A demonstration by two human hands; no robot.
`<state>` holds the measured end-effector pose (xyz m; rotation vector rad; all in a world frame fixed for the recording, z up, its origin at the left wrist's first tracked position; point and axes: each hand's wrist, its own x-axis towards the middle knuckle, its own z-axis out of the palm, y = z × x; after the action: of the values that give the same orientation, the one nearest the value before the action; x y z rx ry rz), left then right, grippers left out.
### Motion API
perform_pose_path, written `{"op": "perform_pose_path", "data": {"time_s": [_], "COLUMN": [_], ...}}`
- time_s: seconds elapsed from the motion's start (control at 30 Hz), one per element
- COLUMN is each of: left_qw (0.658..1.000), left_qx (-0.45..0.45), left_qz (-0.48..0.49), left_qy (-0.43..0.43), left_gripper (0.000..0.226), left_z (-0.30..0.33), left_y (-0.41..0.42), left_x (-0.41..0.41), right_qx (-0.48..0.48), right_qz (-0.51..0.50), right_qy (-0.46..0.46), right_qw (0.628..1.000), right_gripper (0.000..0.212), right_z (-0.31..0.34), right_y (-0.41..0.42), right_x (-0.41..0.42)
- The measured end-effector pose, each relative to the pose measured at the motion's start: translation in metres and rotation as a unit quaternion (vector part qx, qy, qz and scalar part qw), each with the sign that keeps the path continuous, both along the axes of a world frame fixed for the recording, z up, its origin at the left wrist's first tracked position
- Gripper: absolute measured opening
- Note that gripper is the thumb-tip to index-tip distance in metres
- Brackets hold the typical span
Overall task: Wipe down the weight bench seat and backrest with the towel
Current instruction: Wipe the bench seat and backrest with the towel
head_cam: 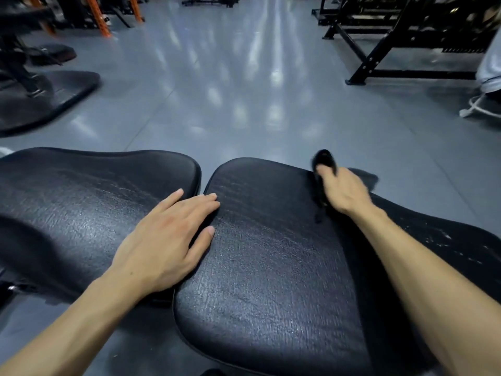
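Head view, near field
Bench pads: two black, textured vinyl pads lie below you, a left pad (81, 202) and a right pad (271, 261), with a narrow gap between them. Which is seat and which is backrest cannot be told.
Your left hand (165, 237): flat, fingers straight and together, palm down on the left pad, fingertips reaching across the gap onto the right pad's edge. It holds nothing.
Your right hand (341, 191): blurred, fingers curled round a dark towel at the far right part of the right pad.
Towel (324, 158): black, bunched above your knuckles, with a strip trailing below the hand onto the pad.

Head view, far field
Floor (244, 90): grey, glossy, with light reflections.
Rack frame (393, 50): black steel, upper right.
Orange uprights (99, 14): upper left.
Black base plate (40, 101): on the floor at left.
Another person's shoe (485, 105): right edge.
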<state>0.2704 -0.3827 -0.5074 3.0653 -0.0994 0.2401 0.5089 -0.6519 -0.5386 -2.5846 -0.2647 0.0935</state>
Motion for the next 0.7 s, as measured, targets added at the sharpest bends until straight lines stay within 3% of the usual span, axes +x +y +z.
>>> {"op": "perform_pose_path", "data": {"time_s": [0.07,0.17,0.23,0.33,0.47,0.53,0.63,0.7], "left_qw": [1.0,1.0,1.0,1.0,1.0,1.0,1.0,1.0], "left_qx": [0.007,0.016,0.018,0.018,0.019,0.018,0.017,0.019], "left_qz": [-0.001,-0.005,-0.007,-0.009,-0.009,-0.008,-0.006,-0.006], "left_qy": [0.001,0.002,0.004,0.006,0.007,0.006,0.003,0.004], "left_gripper": [0.055,0.055,0.054,0.054,0.055,0.055,0.056,0.056], "left_z": [-0.001,-0.001,-0.002,-0.001,-0.002,-0.001,-0.001,-0.002], "left_y": [0.0,0.0,0.0,0.001,0.001,0.0,0.0,0.0], "left_x": [0.0,0.002,0.001,0.001,-0.001,0.0,0.002,0.002], "right_qx": [-0.03,-0.042,-0.012,0.011,0.059,0.079,0.064,0.036], "right_qz": [-0.052,-0.029,0.049,0.225,0.339,0.291,0.08,-0.02], "right_qy": [0.019,-0.033,-0.081,-0.114,-0.1,-0.091,-0.06,-0.029], "right_qw": [0.998,0.998,0.995,0.968,0.933,0.949,0.993,0.999], "right_gripper": [0.044,0.039,0.04,0.06,0.065,0.062,0.042,0.038], "right_z": [0.0,0.001,0.003,0.004,-0.001,-0.008,-0.013,-0.012], "right_y": [-0.02,0.003,0.042,0.081,0.035,-0.002,-0.036,-0.033], "right_x": [0.002,-0.001,-0.015,-0.058,-0.089,-0.071,-0.021,-0.008]}}
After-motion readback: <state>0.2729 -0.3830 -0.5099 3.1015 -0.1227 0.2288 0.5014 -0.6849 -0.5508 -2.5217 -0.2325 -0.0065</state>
